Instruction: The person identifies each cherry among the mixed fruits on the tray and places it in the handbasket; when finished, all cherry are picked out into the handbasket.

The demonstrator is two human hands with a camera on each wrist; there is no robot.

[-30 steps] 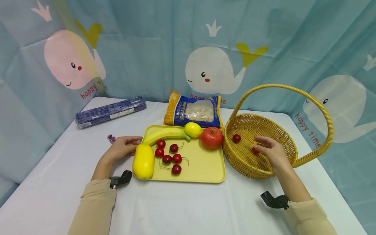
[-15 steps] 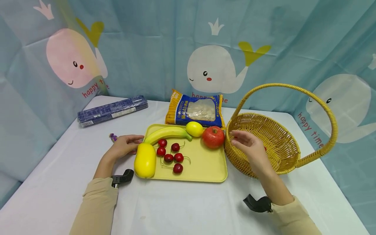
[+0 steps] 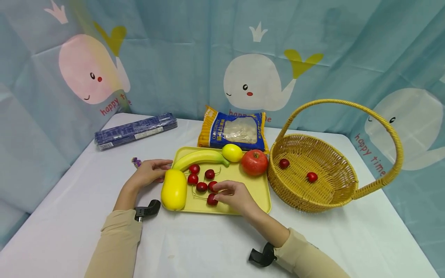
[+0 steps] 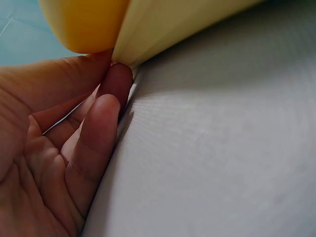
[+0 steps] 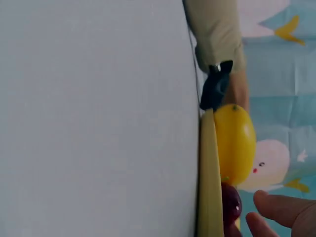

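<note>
At the left of the head view, my left hand (image 3: 147, 173) grips the left edge of a yellow tray (image 3: 255, 193). The left wrist view shows its thumb and fingertips (image 4: 101, 116) at the rim, just below a yellow mango-like fruit (image 4: 94, 22). Over the tray, my right hand (image 3: 238, 197) reaches in with thumb and fingers apart, fingertips close by a dark red cherry (image 3: 211, 199). In the right wrist view, a gap shows between its fingers (image 5: 281, 207) and a cherry (image 5: 230, 202). Several more stemmed cherries (image 3: 201, 187) lie beside these.
A banana (image 3: 201, 156), lemon (image 3: 232, 153) and red round fruit (image 3: 254, 162) line the tray's back. A handled wicker basket (image 3: 299, 200) at right holds two cherries (image 3: 312, 177). Behind stand a blue-yellow pasta bag (image 3: 240, 129) and a long blue package (image 3: 135, 131).
My right hand has moved left, out of the basket and over the tray's cherries, uncovering the basket's two cherries. The left hand has stayed at the tray edge.
</note>
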